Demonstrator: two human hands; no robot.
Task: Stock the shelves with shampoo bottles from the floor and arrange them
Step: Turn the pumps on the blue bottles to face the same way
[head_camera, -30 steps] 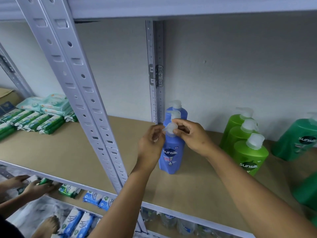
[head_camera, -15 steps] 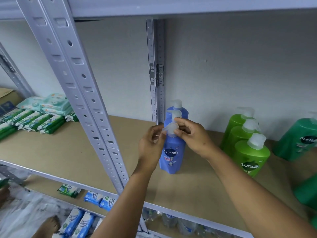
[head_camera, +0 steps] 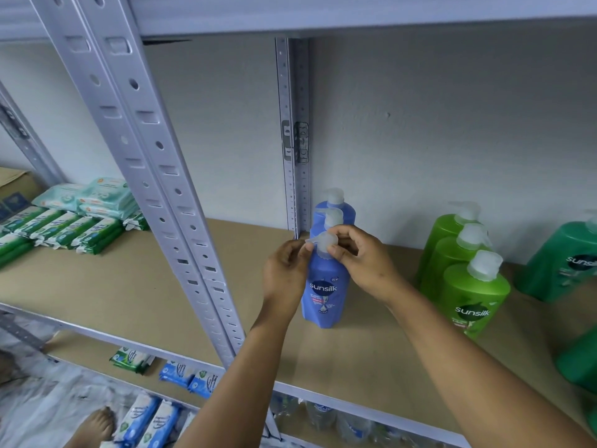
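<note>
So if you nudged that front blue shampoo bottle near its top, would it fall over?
Probably it would tip rather than slide: the front blue bottle stands tall on a narrow base. It looks full, so likely heavy for its size. Its glossy plastic may be slippery, and both hands, left hand and right hand, pinch its pump.

Blue shampoo bottles (head_camera: 325, 295) carry translucent white pumps and a dark label with white lettering. Light green bottles (head_camera: 472, 295) and dark green bottles (head_camera: 568, 263) stand on the tan shelf (head_camera: 129, 286); the uprights (head_camera: 155, 195) are pale grey.
</note>
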